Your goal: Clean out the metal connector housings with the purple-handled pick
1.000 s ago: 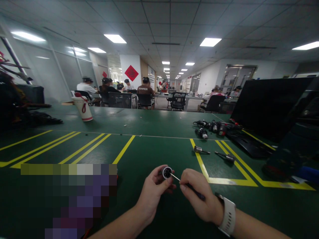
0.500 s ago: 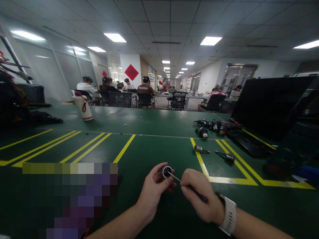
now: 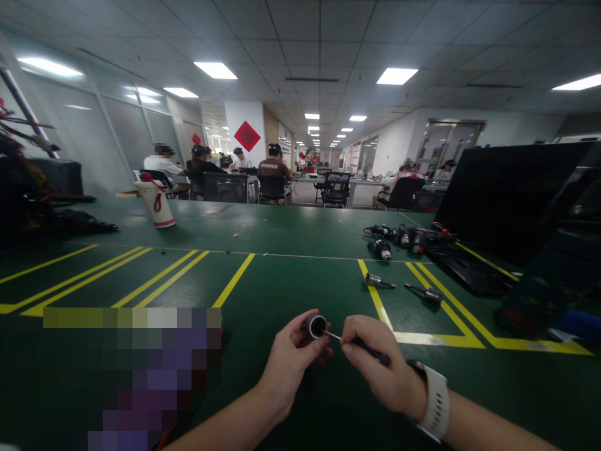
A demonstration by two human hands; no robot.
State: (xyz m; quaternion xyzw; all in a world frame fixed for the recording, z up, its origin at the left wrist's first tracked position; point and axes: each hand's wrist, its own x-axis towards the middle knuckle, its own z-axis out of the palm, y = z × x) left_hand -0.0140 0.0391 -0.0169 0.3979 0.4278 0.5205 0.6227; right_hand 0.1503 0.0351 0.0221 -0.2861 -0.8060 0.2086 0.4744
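Observation:
Near the middle of the green table [image 3: 300, 282], my left hand [image 3: 293, 347] is closed around a small round metal cylinder [image 3: 317, 326], its dark open end turned up and to the right. My right hand [image 3: 375, 360] grips the dark handle of a thin screwdriver [image 3: 370, 352]. The shaft points left, and its tip is at the cylinder's opening; how deep it reaches is hidden in the dark interior. A pale watch strap [image 3: 436, 404] circles my right wrist.
Two metal parts with thin shafts [image 3: 378, 281] [image 3: 425, 292] lie right of centre, with dark tools [image 3: 404, 238] behind them. A black screen [image 3: 511, 200] stands at right, a white cup [image 3: 157, 202] at left. Several people sit beyond the table.
The cylinder has turned slightly and shifted a little to the right in my left hand. The screwdriver's handle sits a bit higher, and less of its tip shows inside the opening.

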